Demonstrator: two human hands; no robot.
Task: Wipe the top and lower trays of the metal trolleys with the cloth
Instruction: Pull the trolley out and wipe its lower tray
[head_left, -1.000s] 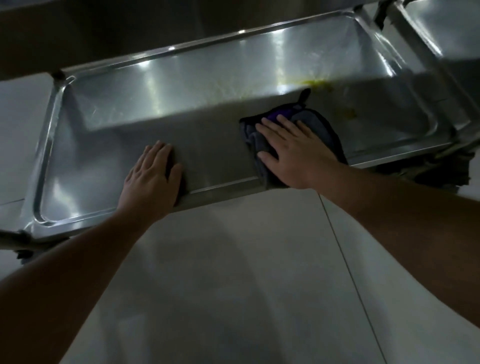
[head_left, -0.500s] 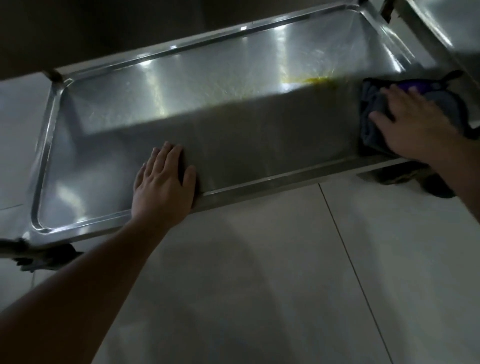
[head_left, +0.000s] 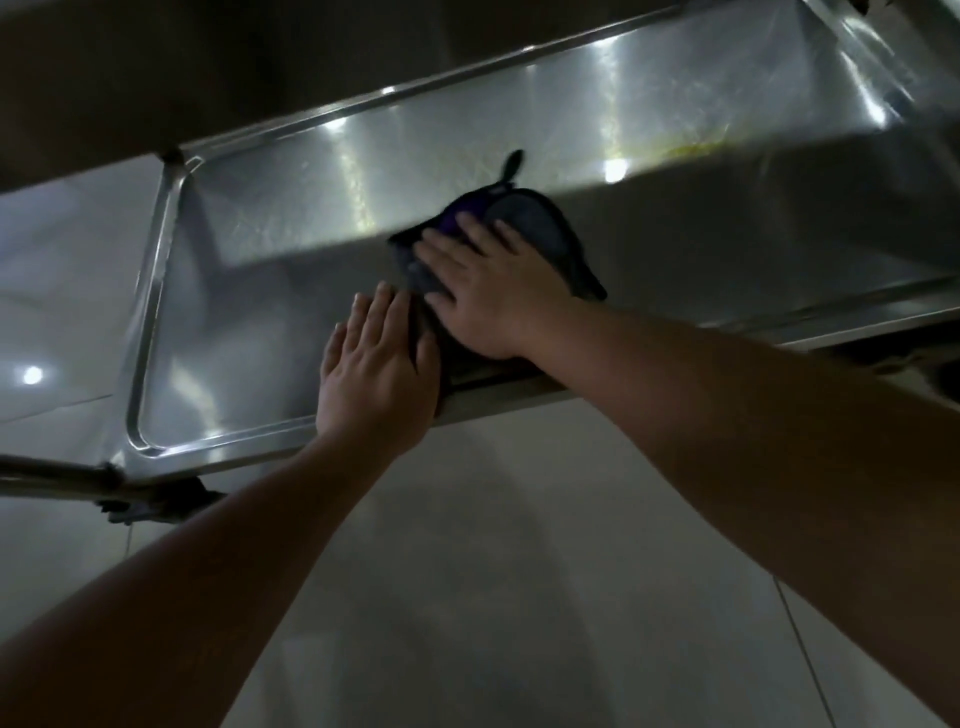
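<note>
1. Head view: the right hand (head_left: 493, 296) lies flat with fingers spread on the dark cloth (head_left: 540, 228), pressing it onto the metal tray (head_left: 249, 317) near its front rim, about midway along.
2. The left hand (head_left: 376, 379) lies flat and open on the tray's front edge, just beside the cloth and touching the right hand.
3. Yellowish smears (head_left: 691, 148) mark the tray's far right area.
4. Pale floor tiles (head_left: 493, 571) lie below.
</note>
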